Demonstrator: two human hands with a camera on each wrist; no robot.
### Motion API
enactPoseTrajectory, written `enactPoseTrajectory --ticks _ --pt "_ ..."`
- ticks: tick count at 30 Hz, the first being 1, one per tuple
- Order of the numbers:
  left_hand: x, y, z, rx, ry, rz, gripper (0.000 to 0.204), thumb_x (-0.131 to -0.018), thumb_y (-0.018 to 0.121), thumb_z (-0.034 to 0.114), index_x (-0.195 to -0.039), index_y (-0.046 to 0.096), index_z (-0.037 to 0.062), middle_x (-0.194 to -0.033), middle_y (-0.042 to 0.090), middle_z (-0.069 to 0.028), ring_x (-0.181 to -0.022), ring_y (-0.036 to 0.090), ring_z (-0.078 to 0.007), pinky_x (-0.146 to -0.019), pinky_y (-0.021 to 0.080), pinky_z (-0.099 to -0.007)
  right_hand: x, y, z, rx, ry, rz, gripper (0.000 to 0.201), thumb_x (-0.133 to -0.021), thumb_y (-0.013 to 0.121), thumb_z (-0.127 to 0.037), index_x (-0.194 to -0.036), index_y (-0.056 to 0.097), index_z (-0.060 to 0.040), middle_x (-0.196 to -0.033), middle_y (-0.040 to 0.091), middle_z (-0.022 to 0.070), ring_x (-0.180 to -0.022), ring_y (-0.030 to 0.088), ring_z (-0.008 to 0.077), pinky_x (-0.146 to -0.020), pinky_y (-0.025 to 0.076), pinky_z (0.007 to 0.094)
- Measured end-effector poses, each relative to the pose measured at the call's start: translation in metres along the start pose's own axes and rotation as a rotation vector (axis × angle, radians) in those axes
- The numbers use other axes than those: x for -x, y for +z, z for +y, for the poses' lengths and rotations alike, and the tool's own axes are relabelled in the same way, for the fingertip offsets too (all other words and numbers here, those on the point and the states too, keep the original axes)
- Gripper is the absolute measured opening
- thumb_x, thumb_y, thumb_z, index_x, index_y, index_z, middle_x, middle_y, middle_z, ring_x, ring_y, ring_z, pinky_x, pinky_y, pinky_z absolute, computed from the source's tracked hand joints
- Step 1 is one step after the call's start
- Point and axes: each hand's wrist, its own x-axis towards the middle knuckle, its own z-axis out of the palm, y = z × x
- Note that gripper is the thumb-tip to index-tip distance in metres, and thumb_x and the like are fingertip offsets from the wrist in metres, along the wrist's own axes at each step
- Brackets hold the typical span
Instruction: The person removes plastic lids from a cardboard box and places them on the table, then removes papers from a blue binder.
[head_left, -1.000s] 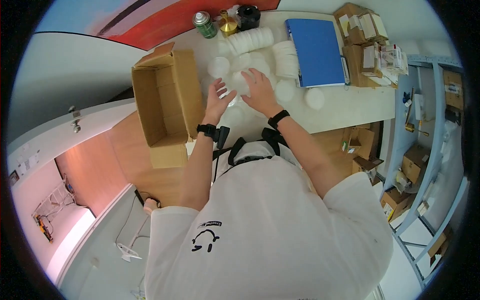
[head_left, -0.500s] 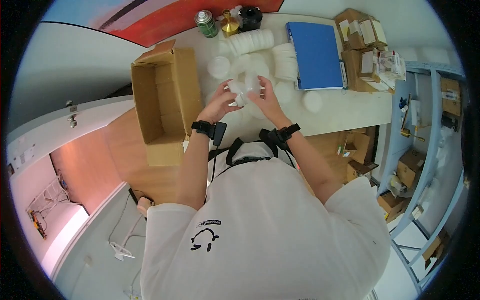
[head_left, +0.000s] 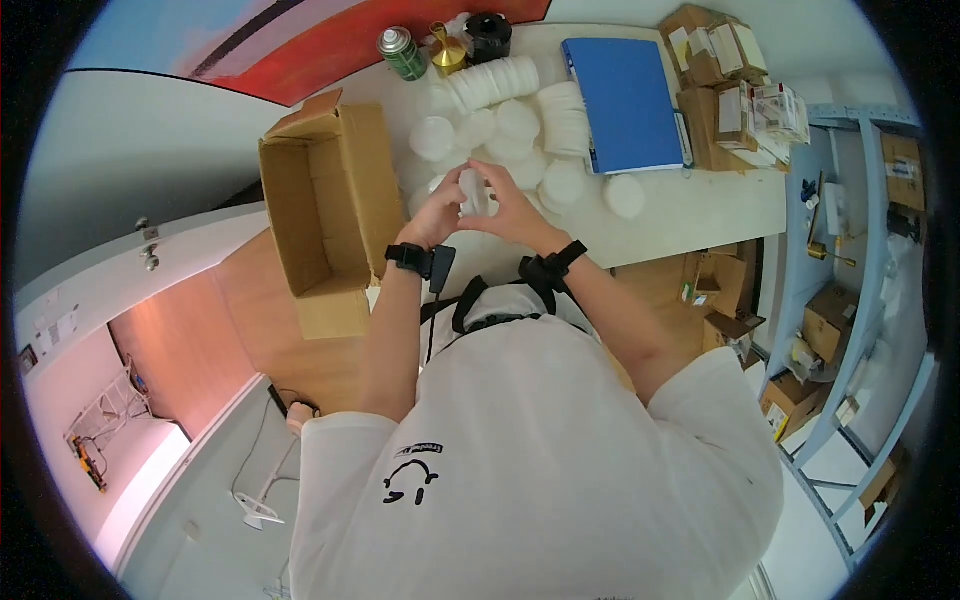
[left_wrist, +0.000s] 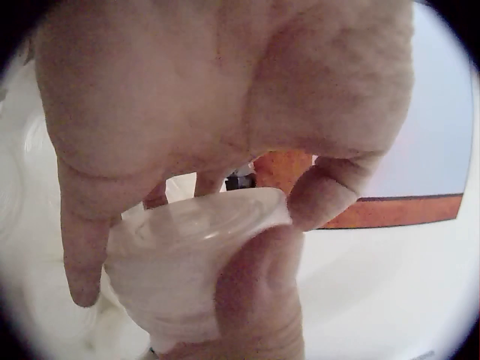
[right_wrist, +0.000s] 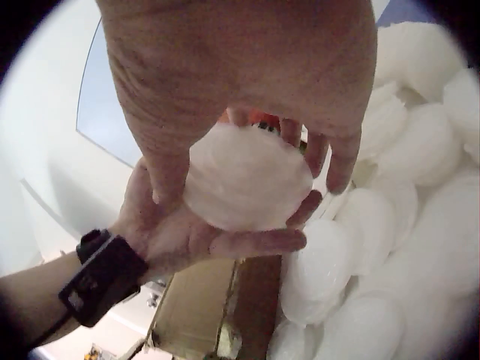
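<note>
A round, translucent plastic container (head_left: 473,192) with a smooth white face is held on its side between both hands, above the near part of the table (head_left: 690,205). My left hand (head_left: 436,215) curls its fingers and thumb round one side of it. From the other side my right hand (head_left: 510,212) grips it, thumb low and fingers over the top. In the left wrist view the clear ribbed side of the container (left_wrist: 172,277) shows; in the right wrist view its flat white face (right_wrist: 247,180) does. Several loose white and translucent round containers (head_left: 517,120) lie just beyond the hands.
An opened cardboard box (head_left: 375,185) stands left of the hands. Two rows of stacked white round pieces (head_left: 497,82) lie behind, beside a blue binder (head_left: 625,105). A green spray can (head_left: 402,55) and a gold-coloured vessel (head_left: 448,52) stand at the back; small boxes (head_left: 735,115) at right.
Both hands came together from apart, spread over the pile. Half a second ago they held separate plastic pieces; these are now together, and the hands have closed in round the container.
</note>
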Motion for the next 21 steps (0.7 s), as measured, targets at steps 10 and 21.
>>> enactPoseTrajectory --ticks 10,21 --pt "0.011 0.003 0.017 0.222 -0.107 -0.028 0.072 -0.085 0.055 0.032 -0.151 0.03 0.0151 -0.148 0.039 -0.0097 -0.133 0.043 -0.0324 -0.102 0.044 -0.0603 -0.007 -0.021 0.024 -0.371 0.289 -0.062 0.083 -0.079 0.082 -0.035 -0.146 0.039 -0.0114 -0.134 0.045 0.011 -0.114 0.051 0.0243 -0.092 0.049 0.0366" --pt "-0.011 -0.011 0.004 -0.156 0.157 0.495 0.079 -0.091 0.055 0.021 -0.159 0.016 0.0187 -0.163 0.014 -0.0119 -0.148 0.019 -0.0282 -0.115 0.022 -0.0551 -0.005 -0.004 0.037 0.564 0.111 0.317 0.088 -0.074 0.083 -0.037 -0.143 0.039 -0.0049 -0.14 0.039 0.028 -0.127 0.042 0.0429 -0.106 0.037 0.0509"
